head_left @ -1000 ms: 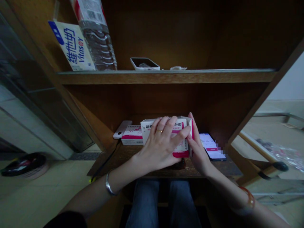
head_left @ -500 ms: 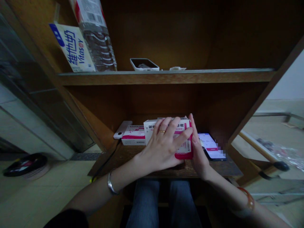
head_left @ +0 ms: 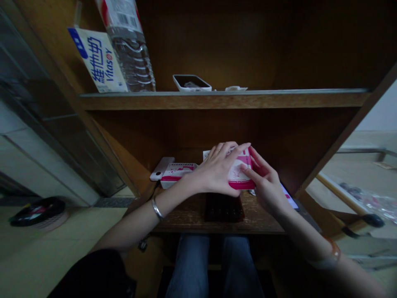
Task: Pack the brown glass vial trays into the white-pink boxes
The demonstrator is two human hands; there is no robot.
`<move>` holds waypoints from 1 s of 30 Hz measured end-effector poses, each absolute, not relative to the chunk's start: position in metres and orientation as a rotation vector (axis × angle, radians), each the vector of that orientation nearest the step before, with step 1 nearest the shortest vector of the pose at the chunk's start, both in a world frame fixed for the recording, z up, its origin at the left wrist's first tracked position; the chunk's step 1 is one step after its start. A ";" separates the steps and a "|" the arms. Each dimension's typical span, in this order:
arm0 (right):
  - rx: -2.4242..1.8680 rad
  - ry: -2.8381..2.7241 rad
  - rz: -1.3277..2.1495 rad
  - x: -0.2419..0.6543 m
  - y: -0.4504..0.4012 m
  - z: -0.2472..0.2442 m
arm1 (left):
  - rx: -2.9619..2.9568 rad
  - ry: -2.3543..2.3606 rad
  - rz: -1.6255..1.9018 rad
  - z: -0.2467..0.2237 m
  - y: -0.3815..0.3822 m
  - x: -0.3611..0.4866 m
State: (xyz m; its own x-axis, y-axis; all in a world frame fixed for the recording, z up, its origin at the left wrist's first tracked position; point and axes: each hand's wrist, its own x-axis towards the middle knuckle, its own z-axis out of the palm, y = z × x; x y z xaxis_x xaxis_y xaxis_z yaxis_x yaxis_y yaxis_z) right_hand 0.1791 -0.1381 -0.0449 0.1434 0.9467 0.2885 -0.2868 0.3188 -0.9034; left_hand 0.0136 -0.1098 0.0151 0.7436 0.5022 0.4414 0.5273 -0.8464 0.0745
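My left hand (head_left: 217, 169) and my right hand (head_left: 263, 182) grip a white and pink medicine box (head_left: 240, 176) from either side, holding it tilted just above the lower wooden shelf (head_left: 186, 215). Most of its lettering is hidden behind my fingers. Just left of my left hand lies a second white and pink box (head_left: 179, 174), with a white power bank (head_left: 161, 168) behind it. Under my right wrist, a smartphone (head_left: 290, 196) shows only a sliver of lit screen. A dark flat object (head_left: 223, 208) lies on the shelf below the held box.
The upper shelf holds a Vitasoy carton (head_left: 97, 60), a plastic water bottle (head_left: 130, 49), and a phone in a white case (head_left: 192, 82). A dark glass panel stands left of the wooden shelf unit, and a round basket (head_left: 37, 213) sits on the tiled floor.
Both hands have turned the box and drawn it down and toward me, uncovering the dark flat object. My right hand now covers most of the smartphone.
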 end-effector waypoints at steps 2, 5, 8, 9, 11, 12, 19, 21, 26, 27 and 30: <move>-0.873 -0.903 1.140 0.189 -0.122 -0.044 | -2.959 -0.960 -0.603 0.014 -0.089 0.006; -0.923 -0.764 1.251 0.202 -0.097 -0.046 | -3.038 -1.187 -0.420 0.007 -0.052 -0.008; -0.885 -0.780 1.350 0.208 -0.068 -0.053 | -3.203 -1.272 -0.433 0.001 -0.015 -0.015; -0.881 -0.788 1.367 0.208 -0.058 -0.056 | -3.239 -1.305 -0.469 -0.001 -0.003 -0.015; -0.873 -0.805 1.377 0.205 -0.036 -0.062 | -3.276 -1.366 -0.548 -0.003 0.018 -0.015; -0.867 -0.816 1.379 0.204 -0.025 -0.065 | -3.287 -1.384 -0.578 -0.005 0.028 -0.015; -0.855 -0.860 1.409 0.186 0.034 -0.098 | -3.380 -1.493 -0.648 -0.037 0.087 -0.024; -0.861 -0.867 1.412 0.182 0.042 -0.107 | -3.415 -1.530 -0.643 -0.047 0.097 -0.029; -0.874 -0.868 1.393 0.181 0.051 -0.118 | -3.460 -1.633 -0.696 -0.061 0.097 -0.037; -0.876 -0.868 1.393 0.181 0.051 -0.119 | -3.465 -1.652 -0.714 -0.061 0.095 -0.038; -0.878 -0.868 1.389 0.180 0.051 -0.120 | -3.487 -1.700 -0.765 -0.057 0.088 -0.039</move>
